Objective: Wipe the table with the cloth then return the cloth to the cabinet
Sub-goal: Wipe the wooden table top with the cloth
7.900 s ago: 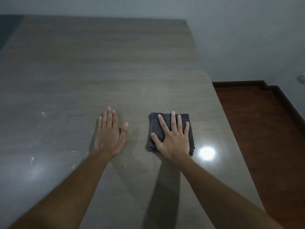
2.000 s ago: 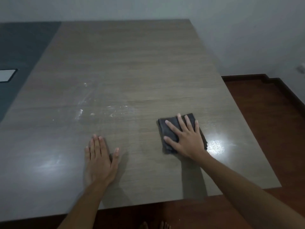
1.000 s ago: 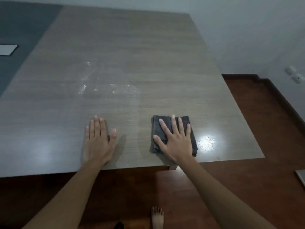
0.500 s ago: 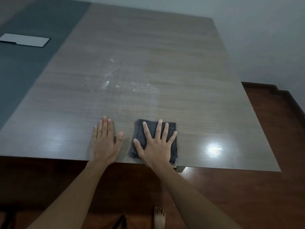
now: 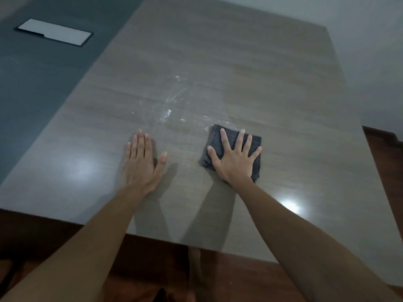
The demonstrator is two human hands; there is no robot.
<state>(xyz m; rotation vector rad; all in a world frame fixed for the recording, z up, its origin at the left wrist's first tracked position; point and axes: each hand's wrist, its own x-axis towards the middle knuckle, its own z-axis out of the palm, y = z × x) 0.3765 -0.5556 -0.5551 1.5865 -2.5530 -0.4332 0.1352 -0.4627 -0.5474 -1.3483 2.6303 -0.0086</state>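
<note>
Head view puts your right hand flat on the cloth, fingers spread, palm pressing down; nothing is clenched or pinched, the hand is simply laid open on top. The cloth is a dark grey folded square lying on the table, a little right of centre in your view, with its corner at 11 o'clock poking out past your index finger. Your left hand lies open and flat on the bare table at 9 o'clock from the cloth, well apart from it, holding nothing.

White smears sit at 11 o'clock from the cloth, the nearest specks just beside its far corner, the rest spreading toward 12 o'clock from your left hand.

For edges: the near table edge runs under both forearms at 6 o'clock, closer to your left wrist than to the cloth. The right edge lies at 3 o'clock from the cloth, with an open stretch of tabletop between and a bright glare spot at 5 o'clock. Toward 12 o'clock the tabletop runs clear to the far edge against the wall. At 9 to 10 o'clock beyond your left hand the wood-grain top meets a dark grey panel, which carries a pale rectangular plate far off at 10 o'clock. Reddish-brown floor shows past the right edge and below the near edge.
</note>
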